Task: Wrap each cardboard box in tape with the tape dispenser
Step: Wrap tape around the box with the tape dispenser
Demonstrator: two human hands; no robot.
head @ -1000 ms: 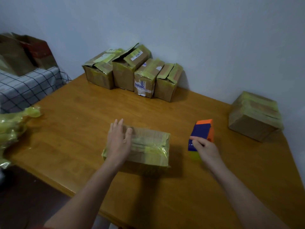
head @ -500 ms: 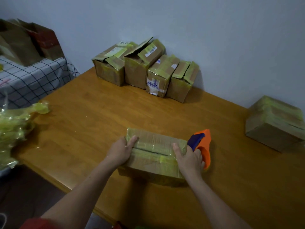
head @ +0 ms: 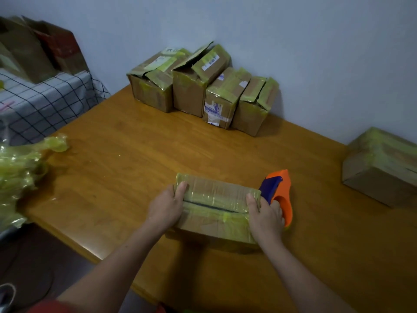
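Observation:
A flat cardboard box [head: 216, 196] lies on the wooden table [head: 135, 159], wrapped in yellowish tape, with a dark slit along its top seam. My left hand [head: 165, 206] grips its left end, thumb on top. My right hand [head: 265, 216] is at the right end with its thumb on the box top. Its fingers hold the orange and blue tape dispenser [head: 282, 188], which stands against the box's right side.
Several taped boxes [head: 191, 86] stand in a row against the back wall. Another wrapped box [head: 381, 168] sits at the far right. A crumpled heap of yellowish tape [head: 20, 168] lies at the left edge, beside a checked cloth [head: 45, 98] and brown bags [head: 33, 48].
My right hand brought the dispenser from the table to the box's right end. My left hand shifted from the box top to gripping its left end. The box has turned seam-up.

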